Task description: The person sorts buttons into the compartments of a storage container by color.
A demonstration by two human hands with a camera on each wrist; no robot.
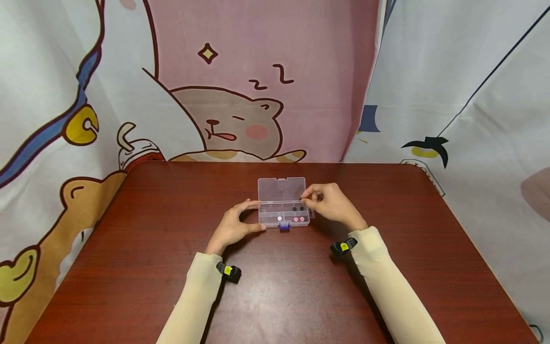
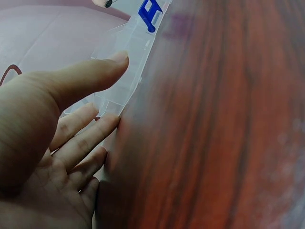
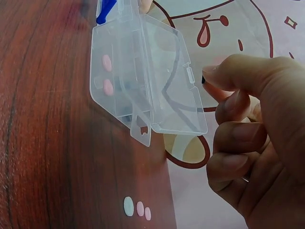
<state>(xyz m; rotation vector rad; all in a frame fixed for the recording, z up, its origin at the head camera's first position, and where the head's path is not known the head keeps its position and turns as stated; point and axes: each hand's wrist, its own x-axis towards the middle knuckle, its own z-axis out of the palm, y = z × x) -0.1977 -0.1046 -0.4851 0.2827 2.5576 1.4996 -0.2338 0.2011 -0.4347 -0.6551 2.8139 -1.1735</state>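
A clear plastic compartment box [image 1: 269, 220] lies on the table, its lid [image 1: 281, 189] raised at the back. My left hand [image 1: 234, 224] holds the box's left end between thumb and fingers; the left wrist view shows this hand [image 2: 52, 124] against the end. Above the box's right back side, my right hand [image 1: 331, 203] pinches a small black piece [image 3: 203, 79] between thumb and index finger. Its exact kind is mostly hidden. In the compartments lie black pieces [image 1: 295, 209], pink button-like discs [image 1: 302, 219] and a white disc [image 1: 280, 218].
A blue latch [image 1: 284, 227] hangs at the box's front. Right of the box, a white disc [image 3: 128, 206] and two pink discs [image 3: 140, 208] lie on the brown table [image 1: 275, 286]. Behind the table hangs a printed curtain [image 1: 258, 48].
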